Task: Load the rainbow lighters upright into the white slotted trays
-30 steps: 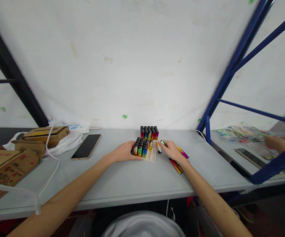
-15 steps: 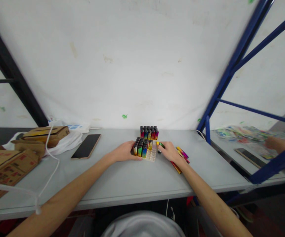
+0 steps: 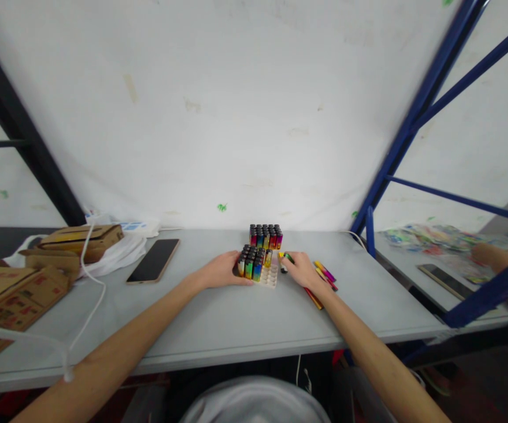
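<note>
My left hand (image 3: 226, 270) curls around the left side of a pale tray (image 3: 269, 277) with rows of round sockets. Colourful lighters (image 3: 249, 268) with black tops stand upright in its left part, and its right part shows bare sockets. Just right of the tray, my right hand (image 3: 300, 269) pinches a lighter (image 3: 281, 259) with yellow and green showing; the fingers hide part of it. More loose lighters (image 3: 325, 272) lie flat beside and under my right wrist. Behind the tray stands a second block of upright lighters (image 3: 266, 236).
A phone (image 3: 154, 261) lies left of my hands. Farther left are cardboard boxes (image 3: 20, 294) and a white cable (image 3: 90, 264). A blue metal frame (image 3: 394, 153) rises on the right; beyond it, a co-worker's hand (image 3: 495, 257) is near plastic packets (image 3: 434, 241) and another phone (image 3: 445, 281).
The lighter in my right hand has shifted very slightly beside the tray. My left hand stays in place on the tray.
</note>
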A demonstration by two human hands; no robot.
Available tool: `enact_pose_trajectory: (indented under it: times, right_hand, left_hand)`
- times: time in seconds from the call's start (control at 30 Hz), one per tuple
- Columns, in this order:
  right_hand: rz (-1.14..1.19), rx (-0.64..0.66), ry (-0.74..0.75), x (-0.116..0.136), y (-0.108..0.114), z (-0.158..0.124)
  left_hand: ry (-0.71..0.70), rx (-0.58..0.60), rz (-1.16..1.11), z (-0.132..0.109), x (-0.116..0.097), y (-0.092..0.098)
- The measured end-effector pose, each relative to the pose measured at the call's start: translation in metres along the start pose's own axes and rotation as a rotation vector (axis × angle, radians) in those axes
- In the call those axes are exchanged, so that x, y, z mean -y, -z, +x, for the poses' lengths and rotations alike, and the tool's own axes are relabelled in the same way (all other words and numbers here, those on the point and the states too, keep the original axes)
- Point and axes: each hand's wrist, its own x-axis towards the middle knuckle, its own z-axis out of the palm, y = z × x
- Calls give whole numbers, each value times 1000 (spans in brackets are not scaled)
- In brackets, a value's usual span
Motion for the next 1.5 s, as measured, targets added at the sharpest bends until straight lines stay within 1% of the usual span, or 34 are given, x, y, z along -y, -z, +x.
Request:
enact_pose_trajectory:
  times: [0.2,0.33,0.47,0.6,0.77,0.83,0.97,1.1,1.27,1.43,1.5]
  right_hand:
    - [-10,18,21,-1,1,0]
    - [-12,37,76,2,3,-2]
    - [59,53,145,5,2,-3]
    - [99,16,238,4,2,-1]
    - [62,-56,235,4,6,-1]
    - [49,-68,210,6,8,-2]
    - [88,-47,143,12,10,-5]
    - [100,-28,207,12,7,-5]
    - [70,44,288,10,3,-3]
    - [4,68,305,14,3,-3]
    - [-60,95,278,18,3,-4]
  left_hand:
    - [-2,1,2,0,0,0]
    - [-12,10,-1,0,0,0]
    - [-12,0,10,0,1,0]
    - [-13,-3,8,0,1,0]
    - [-16,17,11,0,1,1]
    - [-7,19,14,0,1,1]
    - [-6,12,6,0,3,0]
    - [-2,16,11,0,3,-1]
    - [-13,10,9,0,2,0]
    - [2,3,9,0,1,0]
    - [2,8,7,0,1,0]
